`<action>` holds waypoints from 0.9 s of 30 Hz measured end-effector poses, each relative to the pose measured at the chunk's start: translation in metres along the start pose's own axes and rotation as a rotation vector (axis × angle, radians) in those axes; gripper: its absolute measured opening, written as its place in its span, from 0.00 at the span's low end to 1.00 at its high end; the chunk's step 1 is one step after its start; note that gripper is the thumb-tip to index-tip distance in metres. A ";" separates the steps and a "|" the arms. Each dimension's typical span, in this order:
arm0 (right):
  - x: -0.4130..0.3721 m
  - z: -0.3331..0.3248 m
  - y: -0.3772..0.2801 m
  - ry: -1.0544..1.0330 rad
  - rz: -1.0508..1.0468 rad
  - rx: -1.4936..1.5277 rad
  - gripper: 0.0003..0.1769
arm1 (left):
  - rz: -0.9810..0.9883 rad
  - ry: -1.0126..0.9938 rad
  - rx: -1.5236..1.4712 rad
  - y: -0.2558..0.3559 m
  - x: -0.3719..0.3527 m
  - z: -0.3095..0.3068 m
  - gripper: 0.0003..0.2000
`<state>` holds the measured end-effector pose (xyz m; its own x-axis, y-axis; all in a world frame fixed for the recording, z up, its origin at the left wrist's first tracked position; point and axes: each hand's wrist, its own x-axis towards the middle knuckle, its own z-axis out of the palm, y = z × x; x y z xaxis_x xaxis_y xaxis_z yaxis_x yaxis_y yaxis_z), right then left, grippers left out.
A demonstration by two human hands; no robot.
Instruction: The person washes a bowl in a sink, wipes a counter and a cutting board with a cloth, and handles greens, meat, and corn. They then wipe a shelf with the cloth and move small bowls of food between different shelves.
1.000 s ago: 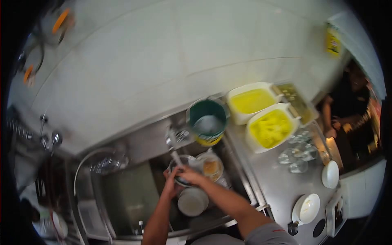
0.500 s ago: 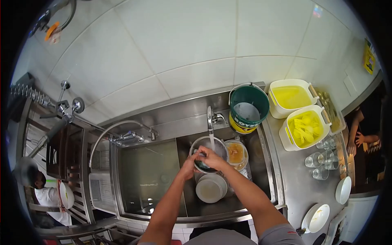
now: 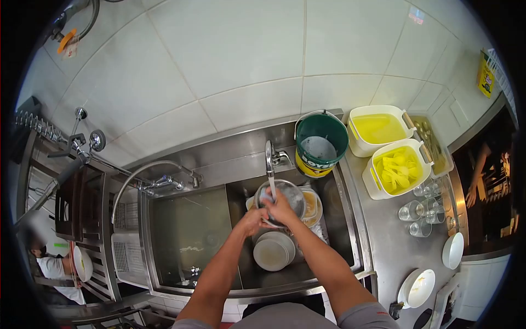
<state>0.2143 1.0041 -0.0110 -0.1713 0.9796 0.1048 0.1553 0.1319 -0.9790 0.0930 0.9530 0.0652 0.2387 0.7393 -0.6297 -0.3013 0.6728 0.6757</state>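
Observation:
A round metal bowl (image 3: 296, 198) sits in the right sink basin under the running tap (image 3: 269, 159), with water falling into it. My left hand (image 3: 253, 221) is closed at the bowl's near left rim. My right hand (image 3: 280, 208) reaches over the inside of the bowl, fingers curled; whatever they hold is hidden. Just below the bowl stands a stack of pale round bowls (image 3: 271, 254). Beside it on the right, partly covered, lies a container with orange-brown residue (image 3: 310, 205).
Left basin (image 3: 189, 236) holds cloudy water. A green bucket (image 3: 322, 137) with suds stands behind the right basin. On the right counter are white tubs (image 3: 378, 189) with yellow liquid and utensils, several glasses (image 3: 409, 211) and white bowls (image 3: 419, 288). Other people show at both sides.
The view has shifted slightly. My right hand has turned and moved away from my left fingers over the bowl. A dark green patch seen under my hands earlier is now hidden.

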 end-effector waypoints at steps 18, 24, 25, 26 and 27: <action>0.002 -0.045 -0.014 -0.130 -0.521 -0.964 0.18 | 0.036 0.182 0.115 -0.011 -0.001 0.013 0.48; -0.023 -0.026 -0.017 -0.452 0.032 -0.045 0.26 | 0.105 0.187 0.237 0.028 0.003 -0.002 0.46; -0.023 -0.041 -0.014 -0.540 -0.078 -0.232 0.26 | 0.112 0.164 0.267 0.025 0.005 -0.008 0.45; -0.022 -0.063 -0.006 -0.630 -0.192 -0.419 0.27 | 0.120 0.147 0.295 0.017 0.010 -0.017 0.44; -0.023 -0.078 -0.001 -0.718 -0.306 -0.601 0.27 | 0.124 0.133 0.324 0.011 0.011 -0.023 0.43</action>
<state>0.2941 0.9929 0.0009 -0.8057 0.5922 0.0133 0.4407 0.6144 -0.6544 0.0714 0.9675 0.0572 0.0904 0.8198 -0.5655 -0.0076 0.5683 0.8228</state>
